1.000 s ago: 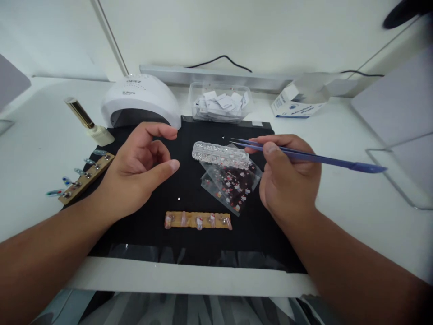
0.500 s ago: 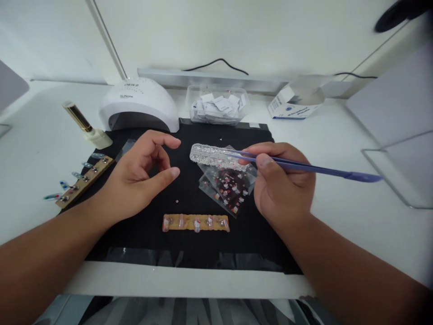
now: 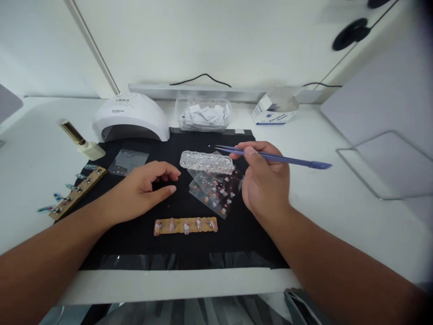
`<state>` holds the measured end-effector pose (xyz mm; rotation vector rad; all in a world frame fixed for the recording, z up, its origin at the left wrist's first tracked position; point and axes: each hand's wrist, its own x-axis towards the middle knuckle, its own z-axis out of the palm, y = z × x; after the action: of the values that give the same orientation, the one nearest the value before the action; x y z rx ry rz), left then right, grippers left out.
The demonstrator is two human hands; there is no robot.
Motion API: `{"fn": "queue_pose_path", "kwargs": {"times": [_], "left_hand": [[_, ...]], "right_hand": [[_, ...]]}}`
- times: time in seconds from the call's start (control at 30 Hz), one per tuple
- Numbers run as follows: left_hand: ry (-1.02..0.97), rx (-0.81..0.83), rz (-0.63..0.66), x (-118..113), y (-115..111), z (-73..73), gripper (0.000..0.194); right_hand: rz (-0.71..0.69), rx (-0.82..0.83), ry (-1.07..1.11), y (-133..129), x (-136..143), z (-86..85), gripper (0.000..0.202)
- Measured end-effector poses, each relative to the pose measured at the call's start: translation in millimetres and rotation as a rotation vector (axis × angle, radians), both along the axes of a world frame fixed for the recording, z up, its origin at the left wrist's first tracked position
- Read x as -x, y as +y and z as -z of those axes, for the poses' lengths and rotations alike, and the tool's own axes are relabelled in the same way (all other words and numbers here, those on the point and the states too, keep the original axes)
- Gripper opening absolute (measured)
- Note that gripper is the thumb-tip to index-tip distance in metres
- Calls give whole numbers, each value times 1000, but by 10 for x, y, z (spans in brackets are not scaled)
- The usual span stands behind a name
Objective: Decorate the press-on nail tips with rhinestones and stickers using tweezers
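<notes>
Purple tweezers (image 3: 287, 159) are held in my right hand (image 3: 265, 180), their tips pointing left above the black mat, close to a tiny light piece (image 3: 209, 146). Just below the tips lies a clear compartment case (image 3: 206, 162) with small shiny pieces, resting on transparent sticker sheets (image 3: 216, 192) with red and white prints. My left hand (image 3: 145, 187) is over the mat left of the case, fingers curved and apart, holding nothing. Nearer the front edge lies a yellowish strip (image 3: 186, 226) bearing several pinkish decorated nail tips.
A white lamp (image 3: 131, 115), a cream bottle (image 3: 91, 150) and a wooden strip with several nail tips (image 3: 79, 192) stand at left. Behind the mat (image 3: 237, 243) are a plastic tub of white packets (image 3: 203, 126) and an open box (image 3: 275, 113).
The view has shifted. My right hand has lifted the tweezer tips off the case and brought them beyond its far side. My left hand has moved lower, its fingers nearer together.
</notes>
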<state>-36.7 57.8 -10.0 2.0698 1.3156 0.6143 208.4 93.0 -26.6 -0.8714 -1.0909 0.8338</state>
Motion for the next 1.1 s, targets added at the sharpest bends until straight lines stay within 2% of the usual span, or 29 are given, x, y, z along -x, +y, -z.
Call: {"fn": "queue_pose_path", "kwargs": {"times": [0.23,0.4,0.87,1.1], "left_hand": [[24,91,50,-86,4,-35,24],[31,127,0,-161,15,-6,35],[-39,133,-54,-252,22,35,41],[-58,174,-66,-238,19,-3,39]], "right_hand": [[35,243,-6,58,-22,-25,8],[32,355,-36,60,-20,-11,13],[-71,412,29,19,20,-12,13],[-102,405,72,46,23,38,13]]}}
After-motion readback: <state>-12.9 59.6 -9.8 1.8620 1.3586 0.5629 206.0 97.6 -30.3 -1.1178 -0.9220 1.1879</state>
